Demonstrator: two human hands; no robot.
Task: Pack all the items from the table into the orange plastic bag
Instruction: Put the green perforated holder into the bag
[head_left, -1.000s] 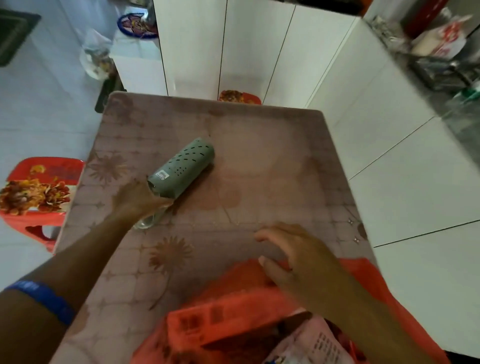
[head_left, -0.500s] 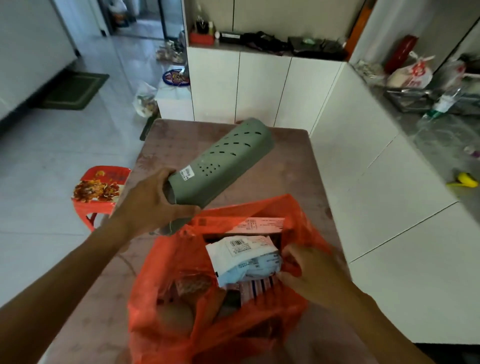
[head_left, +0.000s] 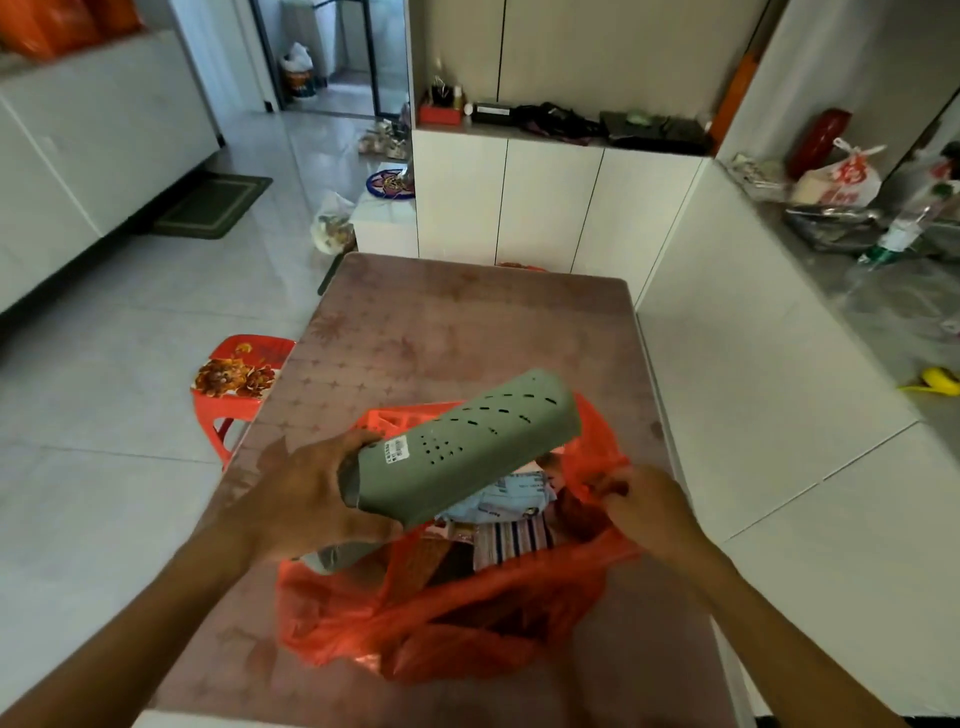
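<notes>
The left hand (head_left: 306, 499) gripped the near end of the green tube (head_left: 457, 447), fingers curled round it; the tube hung tilted over the open mouth of the bag (head_left: 467, 618), its far end raised and pointing away to the right; a white sticker and rows of small holes showed on its side. The right hand (head_left: 644, 506) pinched the bag's right rim, holding the mouth open. The bag sat on the near part of the table (head_left: 467, 322); inside it lay a pale blue packet (head_left: 498, 501) and a striped packet (head_left: 511, 540), with an orange box at the far side. A red stool (head_left: 239, 374) stood just left of the table.
</notes>
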